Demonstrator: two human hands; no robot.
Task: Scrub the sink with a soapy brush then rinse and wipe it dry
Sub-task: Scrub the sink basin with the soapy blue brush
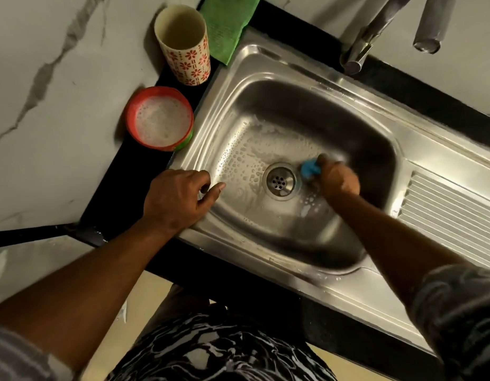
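A steel sink (307, 67) fills the middle of the view, its basin floor wet with suds around the drain (280, 181). My right hand (338, 176) is down in the basin just right of the drain, gripping a blue brush (310, 167) pressed to the floor; most of the brush is hidden under the hand. My left hand (174, 198) rests on the sink's left rim with loosely curled fingers, holding nothing. A red bowl (131, 111) of soapy water stands on the black counter left of the sink. A green cloth (227, 26) lies at the back left corner.
A cream cup with red flowers (184, 48) stands behind the red bowl. The tap (370, 37) rises at the back right, its spout (428, 31) over the rim. A ribbed drainboard (447, 215) lies right of the basin. Marble wall on the left.
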